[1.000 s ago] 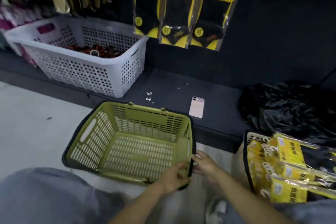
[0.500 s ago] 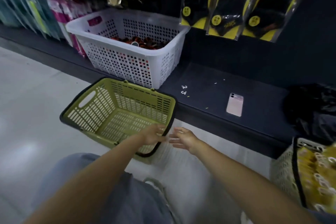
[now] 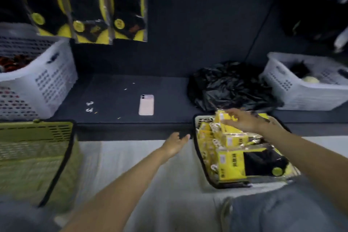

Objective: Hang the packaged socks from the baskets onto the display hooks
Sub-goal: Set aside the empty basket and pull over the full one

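A basket on the floor at right holds several yellow-and-black sock packs with white hooks. My right hand hovers over the far end of that pile, fingers loosely spread above a pack; the blur hides whether it touches. My left hand reaches with straight fingers toward the basket's left rim, holding nothing. Three sock packs hang on the dark display wall at top left. The empty green basket sits on the floor at left.
A dark low shelf carries a pink phone, loose white hooks, a black plastic bag, a white crate at left and another white crate at right. My knees fill the bottom corners.
Both hands let go of the green basket, now off to the left. The view swung right, and both hands moved to the basket full of sock packs.
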{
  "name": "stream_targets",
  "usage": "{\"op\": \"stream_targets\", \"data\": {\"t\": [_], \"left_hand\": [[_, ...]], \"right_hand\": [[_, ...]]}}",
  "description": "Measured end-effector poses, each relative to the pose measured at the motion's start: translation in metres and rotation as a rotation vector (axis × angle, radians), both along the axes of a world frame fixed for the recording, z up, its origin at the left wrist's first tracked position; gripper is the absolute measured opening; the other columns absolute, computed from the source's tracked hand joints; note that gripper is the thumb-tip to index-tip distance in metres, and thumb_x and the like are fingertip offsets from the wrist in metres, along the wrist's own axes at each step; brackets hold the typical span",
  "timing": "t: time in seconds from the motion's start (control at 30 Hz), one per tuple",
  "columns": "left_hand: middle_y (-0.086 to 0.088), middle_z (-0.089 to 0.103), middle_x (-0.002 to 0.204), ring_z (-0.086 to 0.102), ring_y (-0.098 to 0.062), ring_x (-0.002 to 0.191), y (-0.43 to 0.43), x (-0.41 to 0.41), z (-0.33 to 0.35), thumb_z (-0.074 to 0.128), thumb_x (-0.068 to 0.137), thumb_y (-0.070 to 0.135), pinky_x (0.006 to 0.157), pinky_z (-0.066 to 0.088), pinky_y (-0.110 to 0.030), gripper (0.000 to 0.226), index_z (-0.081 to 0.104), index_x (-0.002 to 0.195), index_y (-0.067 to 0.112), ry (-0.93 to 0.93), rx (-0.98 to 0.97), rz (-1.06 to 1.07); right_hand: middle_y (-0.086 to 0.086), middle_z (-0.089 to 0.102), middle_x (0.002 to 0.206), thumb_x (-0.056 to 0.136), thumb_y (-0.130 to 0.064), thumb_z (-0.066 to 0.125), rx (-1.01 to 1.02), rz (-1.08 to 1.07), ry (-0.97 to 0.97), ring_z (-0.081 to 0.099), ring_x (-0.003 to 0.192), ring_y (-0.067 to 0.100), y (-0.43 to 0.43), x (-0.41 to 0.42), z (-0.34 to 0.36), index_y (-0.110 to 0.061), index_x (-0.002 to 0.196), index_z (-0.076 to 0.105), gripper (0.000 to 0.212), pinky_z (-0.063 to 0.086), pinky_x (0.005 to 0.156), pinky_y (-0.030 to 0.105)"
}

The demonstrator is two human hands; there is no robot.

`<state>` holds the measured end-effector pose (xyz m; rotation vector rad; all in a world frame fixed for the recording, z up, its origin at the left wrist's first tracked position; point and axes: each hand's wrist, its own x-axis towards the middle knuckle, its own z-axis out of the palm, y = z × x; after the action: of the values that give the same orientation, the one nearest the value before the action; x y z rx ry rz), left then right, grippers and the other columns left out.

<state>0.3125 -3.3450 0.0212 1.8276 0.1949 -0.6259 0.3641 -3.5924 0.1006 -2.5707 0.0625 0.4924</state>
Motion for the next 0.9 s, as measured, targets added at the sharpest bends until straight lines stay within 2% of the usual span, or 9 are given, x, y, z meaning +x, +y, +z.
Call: {"op": "stream_targets", "data": {"t": [0.07, 0.17, 0.23, 0.3, 0.37, 0.47, 0.57, 0.73, 0.9], "left_hand": [[-0.010, 0.034, 0.149, 0.043, -0.027, 0.130, -0.031, 0.003, -0.018, 0.040, 0.095, 0.053, 0.104, 0.041, -0.038, 0.071, 0.020, 0.149, 0.011, 0.110, 0.023, -0.022], [-0.010, 0.054, 0.130, 0.058, -0.026, 0.111, -0.062, 0.010, -0.041, 0.038, 0.095, 0.052, 0.091, 0.051, -0.034, 0.056, 0.046, 0.133, 0.011, 0.273, -0.076, 0.031], [-0.012, 0.063, 0.110, 0.063, -0.025, 0.094, -0.078, 0.013, -0.053, 0.040, 0.098, 0.042, 0.088, 0.054, -0.037, 0.045, 0.056, 0.118, 0.005, 0.303, -0.145, 0.103], [-0.012, 0.066, 0.097, 0.063, -0.023, 0.082, -0.087, 0.014, -0.061, 0.042, 0.100, 0.034, 0.080, 0.055, -0.036, 0.041, 0.060, 0.112, -0.001, 0.269, -0.136, 0.156], [-0.015, 0.067, 0.096, 0.062, -0.023, 0.079, -0.089, 0.014, -0.062, 0.043, 0.100, 0.029, 0.075, 0.054, -0.036, 0.037, 0.061, 0.108, -0.002, 0.239, -0.122, 0.181], [-0.016, 0.065, 0.094, 0.061, -0.023, 0.077, -0.081, 0.010, -0.061, 0.044, 0.100, 0.026, 0.075, 0.054, -0.036, 0.034, 0.062, 0.107, -0.002, 0.213, -0.129, 0.199], [-0.013, 0.065, 0.090, 0.062, -0.017, 0.068, -0.058, 0.003, -0.058, 0.044, 0.100, 0.025, 0.065, 0.054, -0.028, 0.030, 0.060, 0.104, 0.000, 0.215, -0.139, 0.188], [-0.015, 0.066, 0.091, 0.062, -0.019, 0.070, 0.023, -0.018, -0.054, 0.046, 0.099, 0.026, 0.056, 0.054, -0.024, 0.029, 0.061, 0.099, 0.001, 0.182, -0.071, 0.243], [-0.005, 0.067, 0.071, 0.062, -0.016, 0.064, 0.127, -0.054, -0.051, 0.050, 0.097, 0.027, 0.048, 0.049, -0.022, 0.028, 0.063, 0.084, 0.005, 0.150, 0.053, 0.376]], "right_hand": [[0.004, 0.041, 0.141, 0.088, -0.047, 0.058, -0.028, 0.005, 0.153, 0.041, 0.129, 0.019, -0.039, -0.018, -0.014, -0.016, 0.146, 0.032, 0.071, 0.037, 0.091, 0.022], [-0.005, 0.018, 0.157, 0.079, -0.061, 0.059, 0.003, 0.087, 0.374, 0.023, 0.140, 0.012, -0.063, -0.025, -0.021, -0.040, 0.140, 0.031, 0.070, 0.024, 0.105, 0.023], [-0.008, 0.001, 0.160, 0.065, -0.071, 0.065, -0.084, 0.178, 0.433, 0.008, 0.145, 0.012, -0.070, -0.023, -0.025, -0.047, 0.143, 0.021, 0.092, 0.018, 0.115, 0.035], [-0.007, -0.013, 0.159, 0.061, -0.068, 0.074, -0.294, 0.259, 0.427, -0.010, 0.147, 0.020, -0.071, -0.022, -0.037, -0.042, 0.149, 0.001, 0.117, 0.008, 0.119, 0.050], [-0.002, -0.008, 0.160, 0.063, -0.060, 0.077, -0.441, 0.321, 0.316, -0.008, 0.148, 0.026, -0.068, -0.023, -0.050, -0.038, 0.150, -0.003, 0.121, 0.006, 0.118, 0.052], [0.005, 0.007, 0.157, 0.063, -0.059, 0.078, -0.481, 0.358, 0.227, 0.004, 0.147, 0.029, -0.056, -0.019, -0.058, -0.032, 0.151, 0.002, 0.120, 0.009, 0.118, 0.050], [0.005, 0.012, 0.156, 0.060, -0.066, 0.075, -0.497, 0.419, 0.217, 0.006, 0.146, 0.030, -0.040, -0.015, -0.060, -0.032, 0.151, 0.003, 0.121, 0.008, 0.118, 0.051], [0.003, 0.021, 0.152, 0.059, -0.076, 0.067, -0.403, 0.571, 0.037, 0.014, 0.143, 0.026, 0.026, -0.032, -0.071, -0.029, 0.151, 0.008, 0.119, 0.010, 0.118, 0.045], [0.003, 0.023, 0.152, 0.062, -0.077, 0.064, -0.267, 0.713, -0.069, 0.019, 0.141, 0.024, 0.130, -0.050, -0.085, -0.025, 0.151, 0.009, 0.117, 0.010, 0.119, 0.041]]}}
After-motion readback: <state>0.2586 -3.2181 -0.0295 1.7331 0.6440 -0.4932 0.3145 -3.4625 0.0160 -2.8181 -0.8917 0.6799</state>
